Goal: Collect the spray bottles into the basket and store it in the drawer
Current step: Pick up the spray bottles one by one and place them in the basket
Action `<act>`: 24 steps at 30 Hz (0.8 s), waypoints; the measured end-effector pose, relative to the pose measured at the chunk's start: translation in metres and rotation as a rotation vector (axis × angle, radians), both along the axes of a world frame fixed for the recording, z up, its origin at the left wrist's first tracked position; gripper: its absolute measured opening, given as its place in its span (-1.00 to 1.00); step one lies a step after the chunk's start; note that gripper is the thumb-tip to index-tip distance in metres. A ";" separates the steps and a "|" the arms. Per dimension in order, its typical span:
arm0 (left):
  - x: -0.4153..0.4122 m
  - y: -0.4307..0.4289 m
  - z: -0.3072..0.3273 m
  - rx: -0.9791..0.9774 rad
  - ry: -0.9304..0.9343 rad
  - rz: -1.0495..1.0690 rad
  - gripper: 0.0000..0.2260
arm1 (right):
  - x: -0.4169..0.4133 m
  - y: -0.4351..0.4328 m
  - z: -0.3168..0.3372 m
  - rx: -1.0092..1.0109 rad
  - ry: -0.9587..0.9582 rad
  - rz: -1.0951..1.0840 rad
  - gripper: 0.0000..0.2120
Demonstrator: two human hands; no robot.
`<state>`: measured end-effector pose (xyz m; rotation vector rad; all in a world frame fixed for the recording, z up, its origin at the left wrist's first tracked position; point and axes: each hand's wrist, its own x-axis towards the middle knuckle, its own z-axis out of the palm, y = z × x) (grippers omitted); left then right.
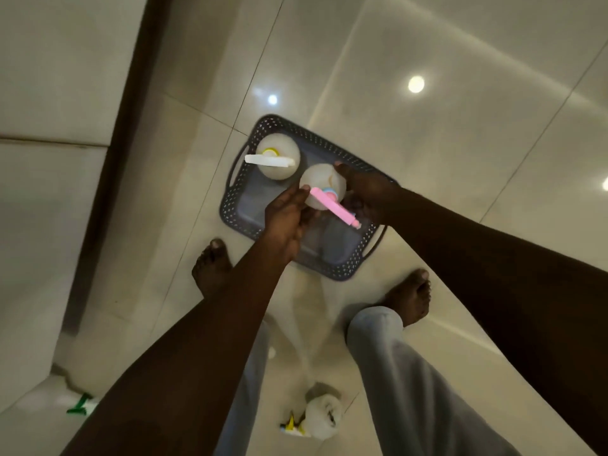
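Note:
A dark grey perforated basket (329,144) with two handles sits on the tiled floor in front of my feet. Inside it, at the far left corner, stands a spray bottle with a white trigger (273,159). A second spray bottle with a pink trigger (324,182) is upright over the basket's middle, held from both sides: my left hand (284,217) grips its near left side and my right hand (365,192) wraps its right side. Whether its base touches the basket floor is hidden. A third bottle with a yellow trigger (320,414) lies on the floor between my legs.
A green-trigger bottle (80,404) pokes out at the lower left near a white wall or cabinet base (49,209) with a dark vertical strip. My bare feet (212,268) stand just short of the basket. Glossy floor tiles (460,159) reflect ceiling lights.

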<state>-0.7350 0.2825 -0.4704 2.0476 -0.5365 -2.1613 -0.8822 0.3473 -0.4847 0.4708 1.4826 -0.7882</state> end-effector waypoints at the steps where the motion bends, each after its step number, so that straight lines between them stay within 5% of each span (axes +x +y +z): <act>1: -0.003 -0.002 -0.004 -0.004 -0.003 0.017 -0.70 | -0.002 -0.003 -0.004 0.008 -0.001 0.007 -0.64; 12: -0.022 -0.015 -0.021 -0.025 -0.048 0.006 -0.67 | -0.011 -0.025 -0.034 0.079 0.033 0.015 -0.40; 19: -0.018 -0.020 -0.014 0.005 -0.092 -0.024 -0.73 | -0.005 -0.018 -0.019 0.042 -0.058 -0.018 -0.57; 24: 0.000 -0.018 0.023 0.035 -0.167 -0.111 -0.82 | 0.006 0.011 0.017 0.125 -0.083 -0.034 -0.50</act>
